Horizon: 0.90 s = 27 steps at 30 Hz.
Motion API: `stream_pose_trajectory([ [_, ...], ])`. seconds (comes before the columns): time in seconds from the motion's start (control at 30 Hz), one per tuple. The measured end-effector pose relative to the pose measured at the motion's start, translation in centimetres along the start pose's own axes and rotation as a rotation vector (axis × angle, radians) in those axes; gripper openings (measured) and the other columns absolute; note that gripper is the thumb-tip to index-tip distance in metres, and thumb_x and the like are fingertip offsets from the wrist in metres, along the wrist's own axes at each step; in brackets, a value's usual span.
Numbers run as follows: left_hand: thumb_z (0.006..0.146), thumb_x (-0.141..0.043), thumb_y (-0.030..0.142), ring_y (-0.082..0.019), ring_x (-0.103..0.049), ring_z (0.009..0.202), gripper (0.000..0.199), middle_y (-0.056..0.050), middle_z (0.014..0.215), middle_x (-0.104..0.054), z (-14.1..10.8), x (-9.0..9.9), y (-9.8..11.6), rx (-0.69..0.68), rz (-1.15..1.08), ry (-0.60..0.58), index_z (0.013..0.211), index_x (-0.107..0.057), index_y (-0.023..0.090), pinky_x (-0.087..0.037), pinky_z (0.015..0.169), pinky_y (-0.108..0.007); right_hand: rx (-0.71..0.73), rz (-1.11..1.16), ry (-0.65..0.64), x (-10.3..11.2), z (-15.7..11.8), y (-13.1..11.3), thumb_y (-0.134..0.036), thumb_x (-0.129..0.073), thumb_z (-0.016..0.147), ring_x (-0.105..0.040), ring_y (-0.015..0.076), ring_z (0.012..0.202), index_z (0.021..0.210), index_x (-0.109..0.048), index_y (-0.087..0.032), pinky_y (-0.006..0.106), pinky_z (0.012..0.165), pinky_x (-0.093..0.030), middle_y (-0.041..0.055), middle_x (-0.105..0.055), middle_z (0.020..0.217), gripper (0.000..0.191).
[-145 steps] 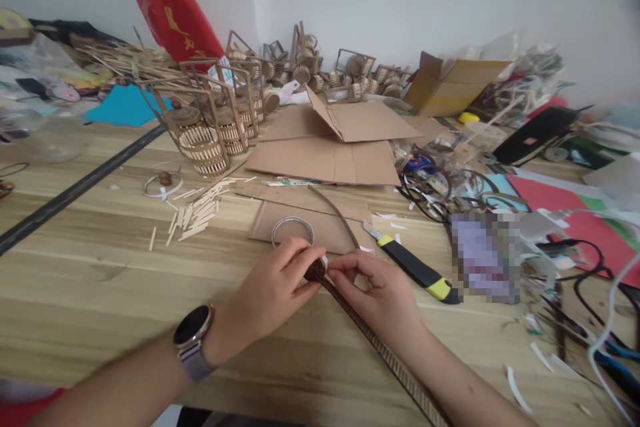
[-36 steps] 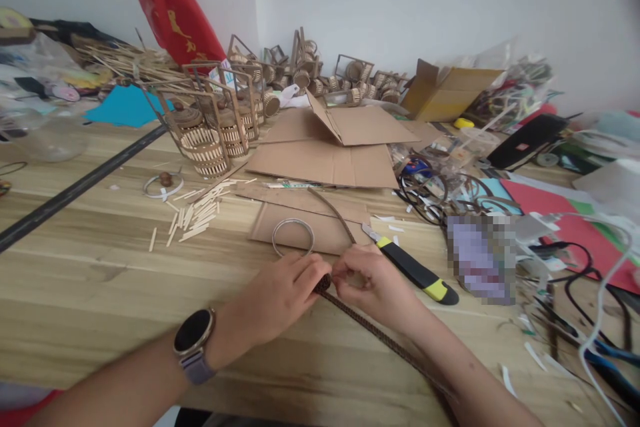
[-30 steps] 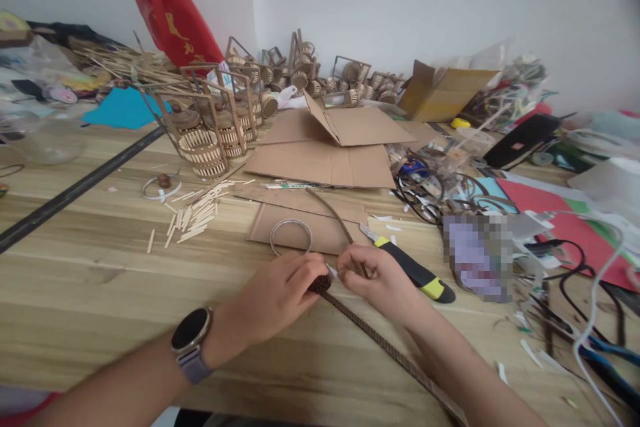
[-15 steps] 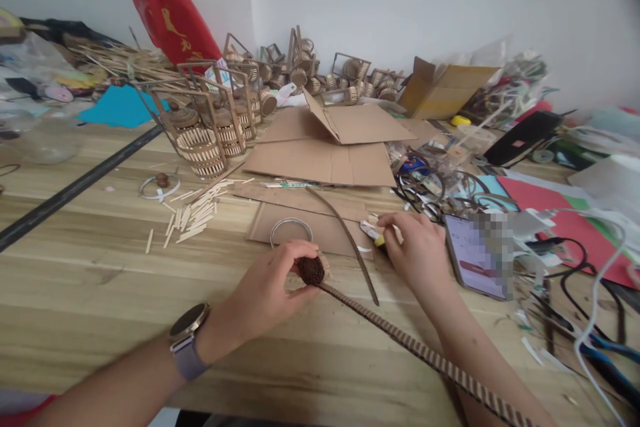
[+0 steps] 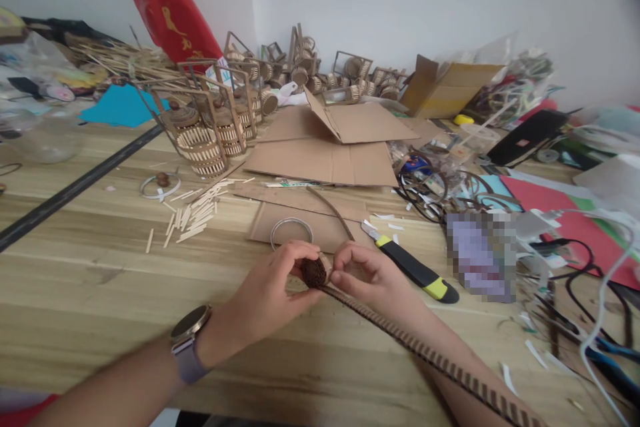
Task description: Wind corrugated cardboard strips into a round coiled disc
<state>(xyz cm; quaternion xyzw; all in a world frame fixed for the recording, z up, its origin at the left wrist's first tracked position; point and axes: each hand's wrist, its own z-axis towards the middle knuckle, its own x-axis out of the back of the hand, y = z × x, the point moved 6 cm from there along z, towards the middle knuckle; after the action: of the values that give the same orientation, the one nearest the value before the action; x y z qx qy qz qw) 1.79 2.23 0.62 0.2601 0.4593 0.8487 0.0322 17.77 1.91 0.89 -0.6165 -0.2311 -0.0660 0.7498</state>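
My left hand [image 5: 273, 280], with a watch on its wrist, grips a small dark brown coil [image 5: 314, 272] between thumb and fingers. From the coil a long striped strip [image 5: 400, 335] runs down to the lower right, over my right forearm. My right hand [image 5: 367, 271] is at the coil's right side, thumb and index finger pinched together at its pale edge; what they hold is too small to make out. A black and yellow utility knife [image 5: 413, 267] lies right of it. Behind the coil are a metal ring [image 5: 291, 232] and a curved brown strip [image 5: 333, 208].
Small wooden sticks [image 5: 197, 217] lie scattered at the left, before slatted miniature baskets [image 5: 203, 147]. Cardboard sheets [image 5: 320, 163] cover the middle back. On the right are a phone [image 5: 480, 257], cables, coiled strips [image 5: 425, 180] and pliers [image 5: 613, 363].
My right hand has moved left from the utility knife to the coil, and the knife now lies in full view. My left hand has stayed on the coil.
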Motion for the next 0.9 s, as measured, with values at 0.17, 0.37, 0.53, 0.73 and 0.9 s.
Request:
stream_pose_trajectory([
  [0.17, 0.079, -0.071, 0.014, -0.016, -0.067, 0.087, 0.042, -0.004, 0.098, -0.066, 0.1, 0.0, -0.6, 0.123, -0.152, 0.009, 0.116, -0.051, 0.021, -0.061, 0.077, -0.03, 0.113, -0.071, 0.046, 0.0, 0.0, 0.1, -0.045, -0.058, 0.091, -0.055, 0.0144, 0.067, 0.072, -0.06, -0.019, 0.027, 0.064, -0.043, 0.0012, -0.06, 0.071, 0.032],
  [0.37, 0.082, -0.068, 0.018, -0.019, -0.065, 0.094, 0.045, -0.008, 0.114, -0.063, 0.5, 1.0, -0.6, 0.088, -0.021, 0.058, 0.124, -0.053, 0.023, -0.061, 0.079, -0.033, 0.309, -0.092, 0.129, 1.2, -1.0, -0.9, -0.044, -0.072, 0.082, -0.058, 0.0159, 0.068, 0.089, -0.065, -0.022, 0.029, 0.064, -0.047, 0.0015, -0.062, 0.076, 0.024],
  [0.53, 0.082, -0.067, 0.017, -0.019, -0.065, 0.093, 0.037, -0.008, 0.111, -0.062, 0.7, 1.0, -0.6, 0.062, 0.017, 0.05, 0.118, -0.057, 0.021, -0.061, 0.077, -0.031, 0.474, -0.037, 0.206, 2.3, -2.3, -3.0, -0.031, -0.073, 0.084, -0.061, 0.0157, 0.067, 0.091, -0.067, -0.026, 0.029, 0.062, -0.05, 0.0009, -0.064, 0.077, 0.011],
  [0.73, 0.083, -0.067, 0.014, -0.02, -0.064, 0.099, 0.039, -0.01, 0.116, -0.062, 0.7, 0.6, 0.3, -0.011, 0.063, -0.05, 0.12, -0.057, 0.019, -0.06, 0.08, -0.03, 0.522, -0.099, 0.294, 3.2, -2.5, -4.0, -0.03, -0.066, 0.089, -0.065, 0.0189, 0.069, 0.088, -0.07, -0.025, 0.033, 0.063, -0.052, 0.0034, -0.069, 0.073, 0.007],
  [0.9, 0.087, -0.066, 0.018, -0.02, -0.063, 0.103, 0.037, -0.011, 0.119, -0.062, 0.5, 0.3, 1.1, -0.069, 0.119, -0.147, 0.122, -0.056, 0.018, -0.058, 0.085, -0.03, 0.459, -0.094, 0.325, 3.4, -2.2, -3.7, -0.036, -0.065, 0.089, -0.064, 0.0181, 0.067, 0.083, -0.07, -0.024, 0.03, 0.061, -0.051, 0.0028, -0.069, 0.071, 0.015],
])
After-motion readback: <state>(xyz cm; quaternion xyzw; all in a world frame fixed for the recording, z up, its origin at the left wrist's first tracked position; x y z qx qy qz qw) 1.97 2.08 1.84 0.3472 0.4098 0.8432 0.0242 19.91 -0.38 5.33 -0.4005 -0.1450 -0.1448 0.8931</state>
